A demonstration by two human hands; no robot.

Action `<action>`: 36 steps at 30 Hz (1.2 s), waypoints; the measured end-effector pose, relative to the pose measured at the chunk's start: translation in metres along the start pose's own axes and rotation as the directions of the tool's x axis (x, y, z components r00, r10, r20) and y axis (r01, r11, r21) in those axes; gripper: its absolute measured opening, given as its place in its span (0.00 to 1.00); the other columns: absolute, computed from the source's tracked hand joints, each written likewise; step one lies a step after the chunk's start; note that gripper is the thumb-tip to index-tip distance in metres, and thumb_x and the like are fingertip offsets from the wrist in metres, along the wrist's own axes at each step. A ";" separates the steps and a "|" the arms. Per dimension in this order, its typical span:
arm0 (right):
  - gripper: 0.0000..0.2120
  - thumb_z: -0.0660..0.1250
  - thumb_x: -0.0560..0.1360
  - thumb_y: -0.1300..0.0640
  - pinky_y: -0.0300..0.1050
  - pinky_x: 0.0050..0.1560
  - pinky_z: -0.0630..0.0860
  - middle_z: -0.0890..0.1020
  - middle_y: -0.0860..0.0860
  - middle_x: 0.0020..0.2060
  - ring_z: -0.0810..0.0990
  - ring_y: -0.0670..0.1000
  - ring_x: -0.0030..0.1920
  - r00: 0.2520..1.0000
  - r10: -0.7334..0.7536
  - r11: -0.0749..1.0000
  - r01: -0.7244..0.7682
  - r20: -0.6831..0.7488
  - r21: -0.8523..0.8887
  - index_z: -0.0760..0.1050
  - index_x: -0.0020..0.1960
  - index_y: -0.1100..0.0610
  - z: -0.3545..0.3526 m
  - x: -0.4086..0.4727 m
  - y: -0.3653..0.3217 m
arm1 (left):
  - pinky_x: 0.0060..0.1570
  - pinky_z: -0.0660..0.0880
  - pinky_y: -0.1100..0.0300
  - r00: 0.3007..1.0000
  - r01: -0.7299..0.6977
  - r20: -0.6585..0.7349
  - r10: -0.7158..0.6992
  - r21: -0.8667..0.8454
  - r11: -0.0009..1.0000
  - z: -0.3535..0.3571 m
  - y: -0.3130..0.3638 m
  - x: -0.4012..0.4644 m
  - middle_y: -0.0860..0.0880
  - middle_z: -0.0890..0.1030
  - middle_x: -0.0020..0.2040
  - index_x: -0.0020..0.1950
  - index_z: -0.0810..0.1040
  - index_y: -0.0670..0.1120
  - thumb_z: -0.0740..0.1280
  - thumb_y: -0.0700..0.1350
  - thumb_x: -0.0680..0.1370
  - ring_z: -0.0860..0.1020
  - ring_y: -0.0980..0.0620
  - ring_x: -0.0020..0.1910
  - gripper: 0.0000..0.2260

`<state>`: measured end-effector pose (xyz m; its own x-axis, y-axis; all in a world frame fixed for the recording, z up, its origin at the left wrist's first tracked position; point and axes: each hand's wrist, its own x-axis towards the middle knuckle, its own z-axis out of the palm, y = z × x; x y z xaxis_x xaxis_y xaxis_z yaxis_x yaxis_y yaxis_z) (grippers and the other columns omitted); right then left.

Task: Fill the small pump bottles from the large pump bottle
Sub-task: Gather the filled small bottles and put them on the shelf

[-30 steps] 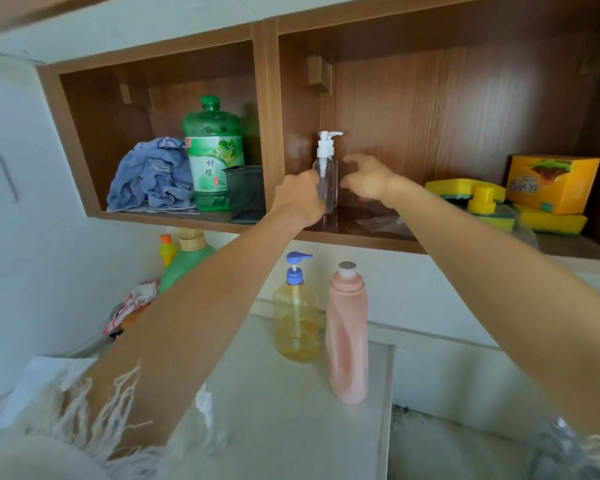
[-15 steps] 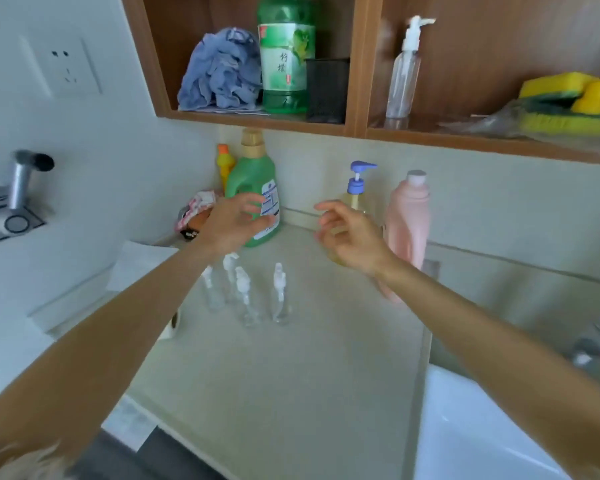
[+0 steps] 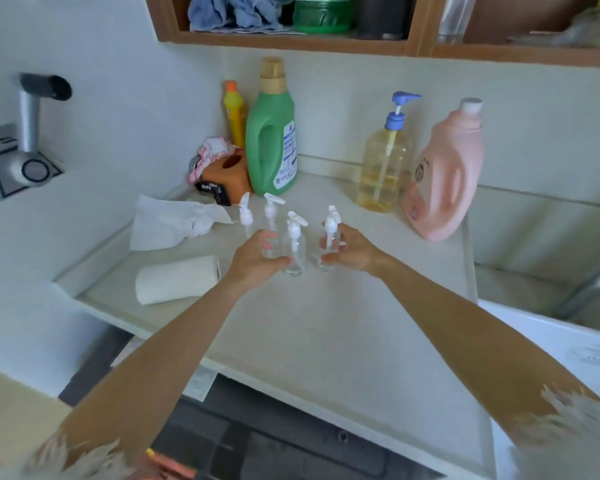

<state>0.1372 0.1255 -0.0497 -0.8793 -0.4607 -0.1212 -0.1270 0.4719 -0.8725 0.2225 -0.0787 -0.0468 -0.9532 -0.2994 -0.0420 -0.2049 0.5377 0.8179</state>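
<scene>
Both hands have come down from the shelf to the four small pump bottles mid-bench: the left hand curls round one, the right hand round the rightmost, so filling can start. The large pump bottle stands far right, beside a pink jug; nothing blocks it.

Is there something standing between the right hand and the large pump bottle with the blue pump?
Nothing visible does. The right hand grips a small clear bottle, and the counter between it and the large pump bottle is bare. The pink bottle stands beside it, not in the path.
</scene>
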 end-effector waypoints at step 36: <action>0.22 0.70 0.75 0.57 0.51 0.63 0.74 0.75 0.47 0.56 0.76 0.51 0.59 0.780 -0.551 0.776 0.347 -0.297 -0.527 0.67 0.66 0.55 -0.306 -0.094 -0.196 | 0.49 0.77 0.54 0.722 -0.663 -0.159 0.673 0.118 0.739 0.002 0.375 0.014 0.51 0.83 0.44 0.50 0.81 0.50 0.72 0.52 0.72 0.80 0.50 0.46 0.10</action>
<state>0.1039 0.3065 0.2774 -0.7522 -0.3963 0.5265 -0.6458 0.6021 -0.4694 0.1317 0.1205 0.2577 -0.7909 0.0206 0.6116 0.4543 0.6893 0.5644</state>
